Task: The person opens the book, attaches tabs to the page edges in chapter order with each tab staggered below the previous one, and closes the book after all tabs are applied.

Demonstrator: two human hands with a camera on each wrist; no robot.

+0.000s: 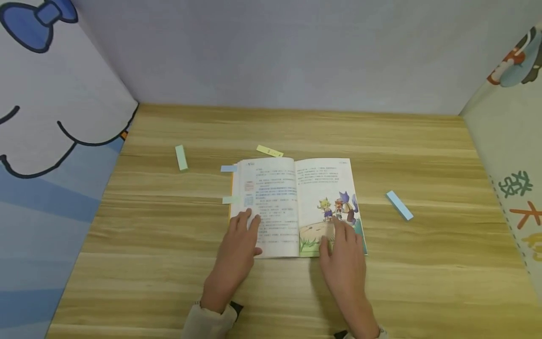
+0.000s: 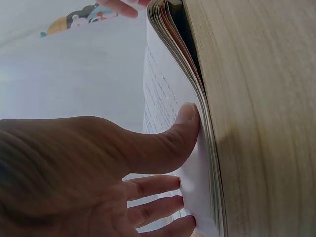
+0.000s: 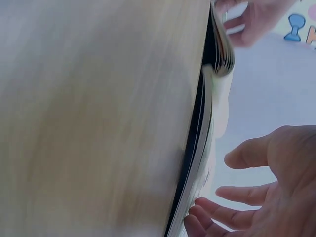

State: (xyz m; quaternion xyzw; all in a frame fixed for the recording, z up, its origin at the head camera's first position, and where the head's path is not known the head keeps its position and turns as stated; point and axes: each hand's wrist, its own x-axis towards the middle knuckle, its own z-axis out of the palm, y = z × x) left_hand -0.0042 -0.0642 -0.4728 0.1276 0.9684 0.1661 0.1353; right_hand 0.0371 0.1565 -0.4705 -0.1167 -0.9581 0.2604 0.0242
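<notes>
An open book (image 1: pixel 296 202) lies flat on the wooden table (image 1: pixel 169 263), text on its left page and a cartoon picture on its right page. My left hand (image 1: pixel 241 240) rests flat on the lower left page, fingers straight, thumb (image 2: pixel 182 133) pressing the page edge. My right hand (image 1: pixel 343 254) lies with spread fingers on the lower right page; in the right wrist view its fingertips (image 3: pixel 197 217) touch the book's edge (image 3: pixel 207 128). Small sticky tabs, one blue (image 1: pixel 228 168) and one green (image 1: pixel 230 199), poke out from the book's left side.
Loose sticky-note pads lie on the table: green (image 1: pixel 181 157) at the left, yellow (image 1: pixel 269 150) behind the book, blue (image 1: pixel 399 205) at the right. Patterned panels wall in the table on the left (image 1: pixel 51 141), back and right (image 1: pixel 512 141).
</notes>
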